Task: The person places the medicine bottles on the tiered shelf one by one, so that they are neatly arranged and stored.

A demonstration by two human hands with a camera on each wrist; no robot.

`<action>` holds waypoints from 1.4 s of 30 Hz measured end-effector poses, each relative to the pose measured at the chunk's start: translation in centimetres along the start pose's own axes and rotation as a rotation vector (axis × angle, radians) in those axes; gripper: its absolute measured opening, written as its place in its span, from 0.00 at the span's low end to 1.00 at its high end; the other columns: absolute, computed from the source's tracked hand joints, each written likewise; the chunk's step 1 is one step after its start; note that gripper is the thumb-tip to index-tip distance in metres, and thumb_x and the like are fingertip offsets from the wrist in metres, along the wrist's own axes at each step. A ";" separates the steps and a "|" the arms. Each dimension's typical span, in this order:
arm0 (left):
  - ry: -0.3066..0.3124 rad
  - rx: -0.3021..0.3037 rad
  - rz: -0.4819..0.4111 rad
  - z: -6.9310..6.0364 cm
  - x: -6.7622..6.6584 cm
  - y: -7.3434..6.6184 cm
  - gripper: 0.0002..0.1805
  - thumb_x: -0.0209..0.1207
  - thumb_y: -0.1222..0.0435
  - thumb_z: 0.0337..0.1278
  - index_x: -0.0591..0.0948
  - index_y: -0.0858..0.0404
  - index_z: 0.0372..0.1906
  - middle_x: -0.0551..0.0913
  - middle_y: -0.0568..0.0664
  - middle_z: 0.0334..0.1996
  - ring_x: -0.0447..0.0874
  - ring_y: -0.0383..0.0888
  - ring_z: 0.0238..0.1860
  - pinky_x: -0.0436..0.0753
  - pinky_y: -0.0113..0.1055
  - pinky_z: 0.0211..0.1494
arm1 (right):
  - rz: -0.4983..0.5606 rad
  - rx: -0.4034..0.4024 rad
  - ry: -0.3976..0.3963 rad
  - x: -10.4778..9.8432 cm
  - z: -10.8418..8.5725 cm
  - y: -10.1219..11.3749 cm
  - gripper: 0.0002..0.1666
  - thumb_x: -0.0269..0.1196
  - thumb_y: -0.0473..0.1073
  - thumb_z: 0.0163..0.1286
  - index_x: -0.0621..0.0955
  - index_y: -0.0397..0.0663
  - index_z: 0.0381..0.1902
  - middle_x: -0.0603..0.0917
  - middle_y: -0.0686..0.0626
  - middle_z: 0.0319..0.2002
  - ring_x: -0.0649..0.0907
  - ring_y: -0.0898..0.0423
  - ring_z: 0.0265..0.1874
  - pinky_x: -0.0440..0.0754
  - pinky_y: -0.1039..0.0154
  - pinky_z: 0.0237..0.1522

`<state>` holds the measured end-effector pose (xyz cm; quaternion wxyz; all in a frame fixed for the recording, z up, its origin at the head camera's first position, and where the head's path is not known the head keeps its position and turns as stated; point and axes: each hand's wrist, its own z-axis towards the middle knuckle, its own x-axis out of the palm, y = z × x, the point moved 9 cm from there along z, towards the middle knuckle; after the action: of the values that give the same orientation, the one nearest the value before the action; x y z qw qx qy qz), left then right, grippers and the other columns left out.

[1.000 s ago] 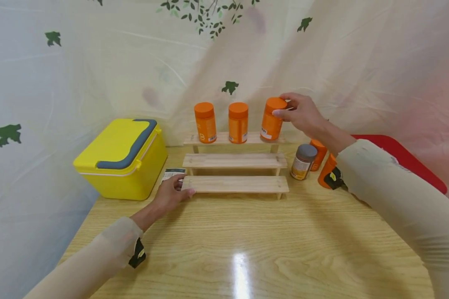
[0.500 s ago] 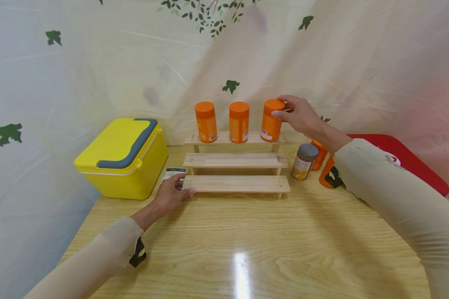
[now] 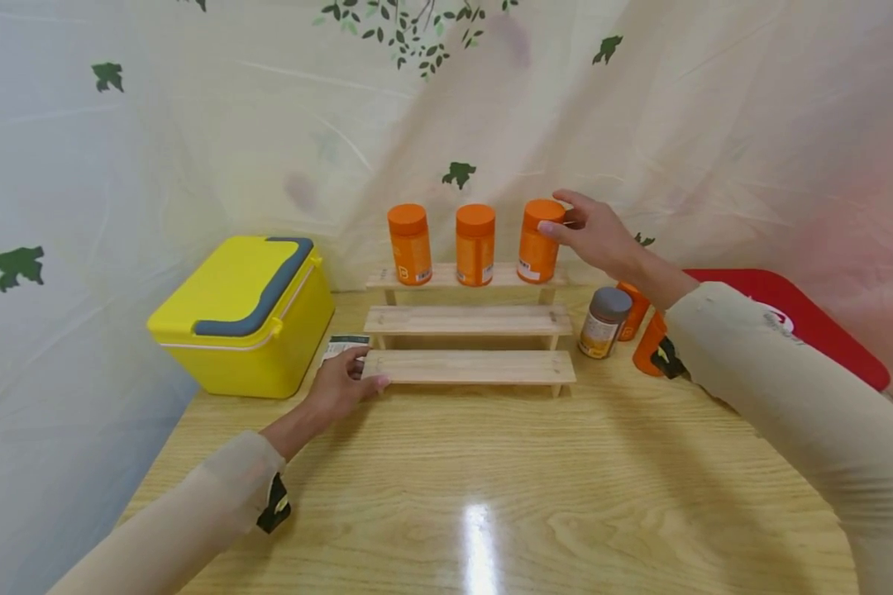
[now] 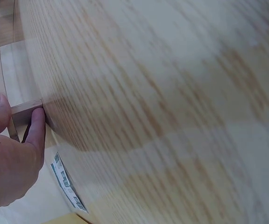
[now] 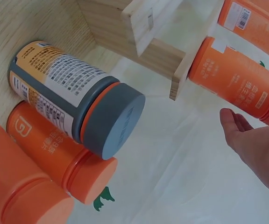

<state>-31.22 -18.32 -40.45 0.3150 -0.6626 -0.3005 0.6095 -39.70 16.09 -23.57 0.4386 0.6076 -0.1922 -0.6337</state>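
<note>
a pale cloth [image 3: 283,116] is hanging behind everything, its thin surface wrinkling softly under printed green leaves. in front of it the worktop [image 3: 387,479] is spreading out, showing a smooth, glossy yellow wood grain and catching a streak of light. on the left a boxy yellow cooler [image 3: 231,297] is standing, its hard plastic lid carrying a curved blue-grey handle. on the far right a flat red object [image 3: 818,318] with a rounded corner is showing partly behind the right sleeve [image 3: 774,388]. between them a three-step rack [image 3: 467,320] of pale, bare planks is standing. on its top plank three smooth orange cylinders are standing upright in a row: the left jar [image 3: 409,245], the middle jar [image 3: 475,246] and the right-end jar [image 3: 539,244]. a grey-lidded jar [image 3: 599,328] is standing beside the rack, wearing a printed white-and-yellow label. a small printed card [image 3: 342,345] is lying by the rack's left end.

the left hand [image 3: 340,384] is pinching the lowest step's left end between thumb and fingers. the right hand [image 3: 603,235] is holding nothing; its fingers are parting loosely, and the right-end jar is standing just beside its fingertips, towards the rack's middle.
</note>
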 end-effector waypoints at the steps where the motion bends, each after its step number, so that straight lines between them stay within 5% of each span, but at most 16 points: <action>1: 0.000 -0.001 0.001 0.0 0.0 0.0 0.36 0.63 0.62 0.59 0.64 0.67 0.70 0.79 0.61 0.53 0.77 0.52 0.49 0.77 0.45 0.55 | 0.001 0.009 -0.001 -0.1 -0.2 -0.2 0.44 0.57 0.54 0.72 0.52 0.46 0.76 0.68 0.34 0.66 0.69 0.40 0.64 0.66 0.43 0.63; 11: 0.000 0.050 -0.039 -0.1 0.0 -0.4 0.35 0.64 0.64 0.59 0.65 0.72 0.68 0.81 0.62 0.46 0.80 0.51 0.44 0.80 0.36 0.45 | 0.001 0.027 -0.070 -2.9 -2.9 -0.7 0.44 0.55 0.58 0.72 0.52 0.45 0.75 0.67 0.34 0.66 0.73 0.37 0.59 0.67 0.41 0.61; 31: 0.003 0.032 -0.018 -0.2 0.0 -0.5 0.35 0.64 0.63 0.59 0.65 0.70 0.68 0.81 0.61 0.48 0.78 0.51 0.46 0.79 0.40 0.50 | -0.168 0.202 -0.038 -5.8 -13.1 -6.2 0.45 0.56 0.63 0.69 0.54 0.52 0.75 0.64 0.38 0.68 0.65 0.37 0.64 0.67 0.35 0.57; 42: 0.012 0.018 -0.029 -0.2 0.1 -0.4 0.36 0.64 0.63 0.59 0.65 0.69 0.69 0.81 0.61 0.49 0.79 0.51 0.47 0.79 0.41 0.51 | -0.202 0.203 -0.082 -7.8 -15.1 -8.5 0.45 0.57 0.60 0.70 0.54 0.49 0.75 0.66 0.35 0.65 0.66 0.37 0.60 0.67 0.36 0.52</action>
<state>-30.99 -18.05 -40.18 0.3315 -0.6589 -0.3024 0.6037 -29.26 31.27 -28.32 0.3006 0.6388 -0.2110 -0.6761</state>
